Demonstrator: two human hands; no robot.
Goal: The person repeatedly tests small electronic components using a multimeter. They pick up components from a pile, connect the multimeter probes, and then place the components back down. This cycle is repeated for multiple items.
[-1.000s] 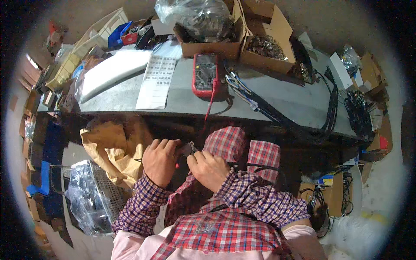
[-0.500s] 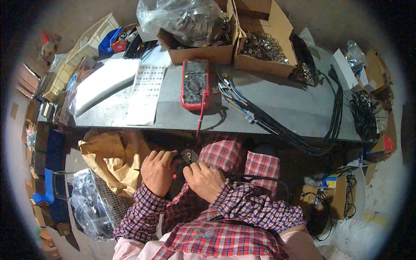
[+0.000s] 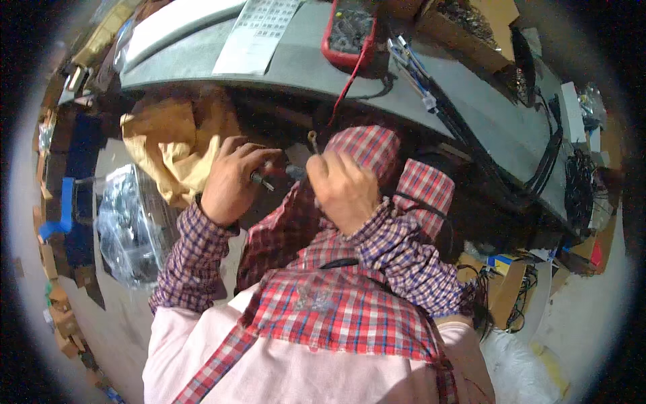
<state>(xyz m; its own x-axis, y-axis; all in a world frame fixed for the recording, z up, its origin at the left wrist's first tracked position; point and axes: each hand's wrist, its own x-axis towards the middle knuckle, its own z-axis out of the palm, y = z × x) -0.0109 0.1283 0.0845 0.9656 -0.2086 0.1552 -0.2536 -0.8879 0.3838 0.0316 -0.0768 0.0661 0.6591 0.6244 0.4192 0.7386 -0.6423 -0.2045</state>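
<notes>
Grey bench (image 3: 303, 62): beyond my right hand (image 3: 344, 192). Ring terminal (image 3: 311, 137): pinched, projecting forward of that hand; probably light, stiff, best held by its stem. Dark metal-tipped piece (image 3: 262, 181): in my curled left hand (image 3: 230, 178).

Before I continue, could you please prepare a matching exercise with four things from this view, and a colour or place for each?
Things:
1. ring terminal
2. multimeter
3. cable bundle
4. paper sheet

Descriptions:
A. white, with a printed grid
B. sticking up from the fingers of the right hand
C. mostly black, with blue wires at one end
D. red case, dark face

Right pairs: 1-B, 2-D, 3-C, 4-A.
</notes>
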